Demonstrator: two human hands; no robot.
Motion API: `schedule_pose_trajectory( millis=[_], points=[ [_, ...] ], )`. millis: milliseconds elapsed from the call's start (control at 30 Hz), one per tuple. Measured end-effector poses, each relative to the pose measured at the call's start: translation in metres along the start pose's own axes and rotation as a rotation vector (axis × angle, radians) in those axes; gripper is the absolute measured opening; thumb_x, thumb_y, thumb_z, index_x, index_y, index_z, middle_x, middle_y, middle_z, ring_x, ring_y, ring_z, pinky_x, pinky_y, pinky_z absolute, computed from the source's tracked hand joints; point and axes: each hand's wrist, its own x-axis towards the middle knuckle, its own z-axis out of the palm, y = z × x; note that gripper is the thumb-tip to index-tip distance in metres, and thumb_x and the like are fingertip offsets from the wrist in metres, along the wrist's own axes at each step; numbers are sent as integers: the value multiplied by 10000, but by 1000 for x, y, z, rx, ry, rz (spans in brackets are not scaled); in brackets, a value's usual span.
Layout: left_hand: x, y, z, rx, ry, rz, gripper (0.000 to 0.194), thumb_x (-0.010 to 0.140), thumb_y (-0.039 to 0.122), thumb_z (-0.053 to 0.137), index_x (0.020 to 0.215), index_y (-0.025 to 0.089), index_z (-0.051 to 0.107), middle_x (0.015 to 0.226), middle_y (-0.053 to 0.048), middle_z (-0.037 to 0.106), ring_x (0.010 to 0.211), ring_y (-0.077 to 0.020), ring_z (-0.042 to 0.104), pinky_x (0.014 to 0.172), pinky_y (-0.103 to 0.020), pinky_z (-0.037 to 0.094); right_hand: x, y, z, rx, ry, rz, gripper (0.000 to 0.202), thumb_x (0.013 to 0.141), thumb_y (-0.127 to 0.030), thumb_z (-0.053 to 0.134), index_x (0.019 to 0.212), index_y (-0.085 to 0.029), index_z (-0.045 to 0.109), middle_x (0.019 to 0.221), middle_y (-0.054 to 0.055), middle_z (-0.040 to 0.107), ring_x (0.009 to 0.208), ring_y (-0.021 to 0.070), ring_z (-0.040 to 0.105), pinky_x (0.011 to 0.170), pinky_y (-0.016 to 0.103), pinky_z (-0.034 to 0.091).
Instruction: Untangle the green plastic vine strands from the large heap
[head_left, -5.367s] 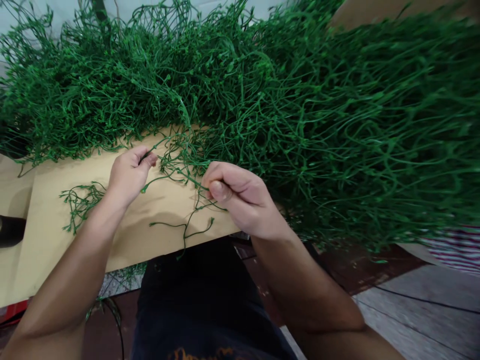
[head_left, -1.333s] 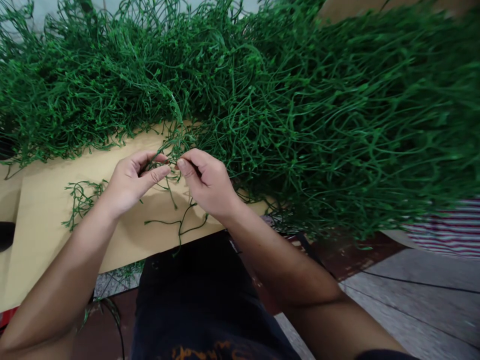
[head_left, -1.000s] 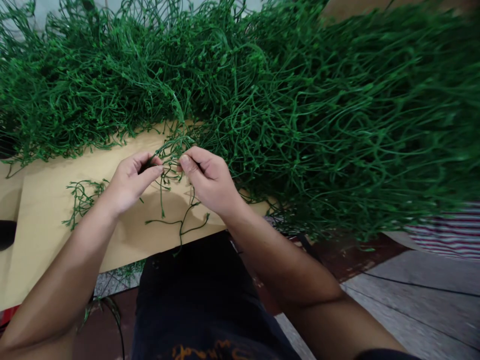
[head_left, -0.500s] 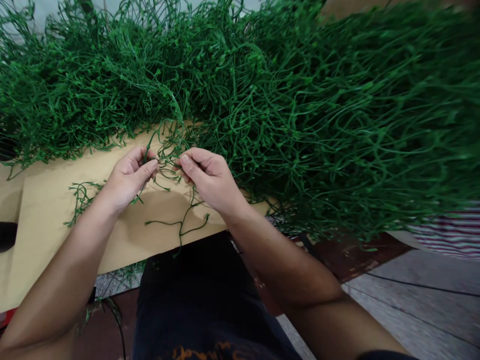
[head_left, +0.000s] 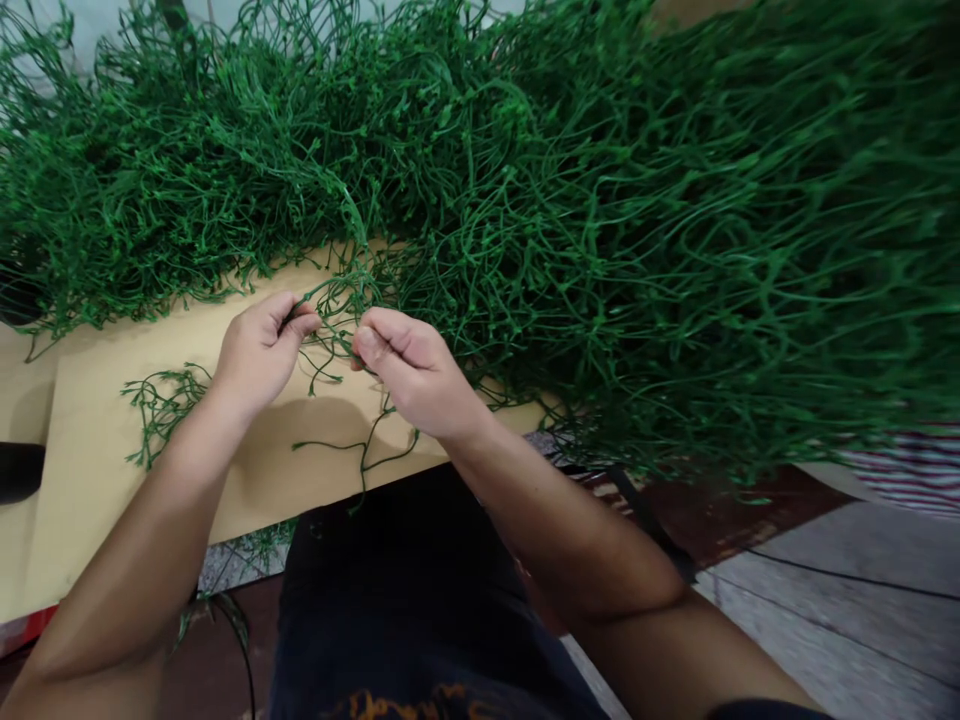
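My left hand (head_left: 264, 345) pinches a thin green plastic stem (head_left: 330, 328) between thumb and fingers above the tan board. Close on its right, my right hand (head_left: 401, 362) is closed too, its thumb pressed on the fingers around part of the same branching stem. The fingertips hide just where the pieces meet. One loose forked stem (head_left: 365, 448) lies on the board below the hands. A small bunch of stems (head_left: 166, 405) rests by my left forearm.
A large tangled heap of green stems (head_left: 600, 220) fills the far side and the right. Beneath my hands lies the tan board (head_left: 112, 400). A dark object (head_left: 19, 472) is at the left edge. Striped cloth (head_left: 907, 470) shows at the right, above the floor (head_left: 847, 620).
The stem in my left hand has swung down from upright to pointing right. My right hand has lowered slightly and its fingers have curled in more.
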Motion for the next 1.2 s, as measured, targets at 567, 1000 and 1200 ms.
schedule_pose_trajectory(
  millis=[567, 1000, 1200],
  points=[
    [0, 8, -11, -337, 122, -104, 221, 781, 400, 604, 832, 189, 645, 669, 10, 586, 499, -67, 433, 442, -212, 338, -6, -5, -18, -223, 112, -65, 263, 897, -289, 483, 656, -184, 499, 647, 4, 450, 670, 114, 456, 631, 268, 395],
    [-16, 22, 0, -518, -118, -99, 344, 591, 416, 787, 768, 161, 638, 585, 35, 526, 494, -57, 387, 445, -204, 316, -1, 2, -4, -114, 42, -25, 279, 917, -320, 445, 679, -178, 474, 644, -14, 426, 630, 93, 412, 616, 257, 364],
    [-16, 23, -3, -486, -66, -102, 311, 618, 418, 764, 670, 163, 593, 577, 37, 528, 502, -57, 380, 459, -200, 329, 4, -2, -8, -320, 181, -80, 184, 858, -367, 553, 835, -185, 559, 866, 41, 503, 783, 131, 468, 707, 296, 414]
  ],
)
